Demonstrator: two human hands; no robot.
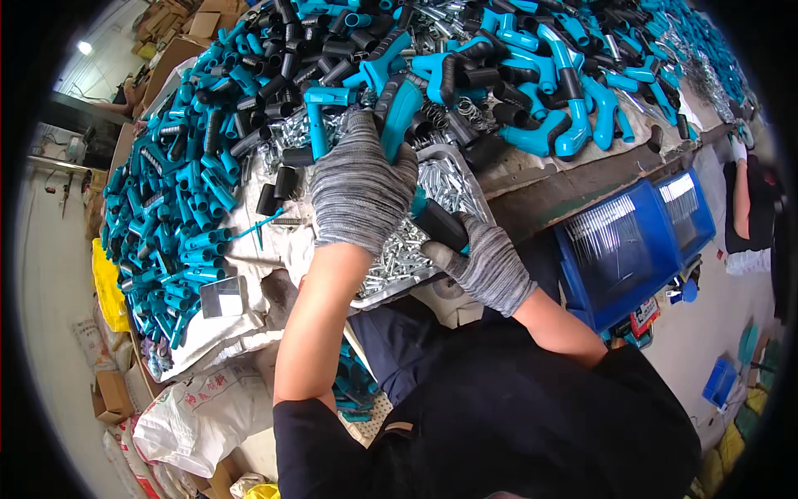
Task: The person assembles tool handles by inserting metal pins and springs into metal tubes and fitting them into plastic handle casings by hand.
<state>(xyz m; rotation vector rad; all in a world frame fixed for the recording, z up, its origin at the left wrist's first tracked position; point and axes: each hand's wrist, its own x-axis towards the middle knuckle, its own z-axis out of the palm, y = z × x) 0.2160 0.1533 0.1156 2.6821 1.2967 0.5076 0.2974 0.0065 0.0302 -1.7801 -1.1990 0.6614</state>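
My left hand, in a grey striped knit glove, reaches over the near edge of the parts pile. Its fingers close beside a teal-and-black curved tool handle, which passes behind the thumb. Lower down, my right hand, gloved alike, grips a black sleeve with teal ends, its thumb underneath. The sleeve's upper end meets my left hand; whether it joins the curved handle is hidden by the glove. Below both hands lies a grey metal tray of silver screws. A teal angled housing lies left of my fingers.
Teal and black plastic parts heap across the cloth-covered table. A phone-like slab lies at its left edge. Blue bins stand at right, a white sack lower left. Another person's arm shows far right.
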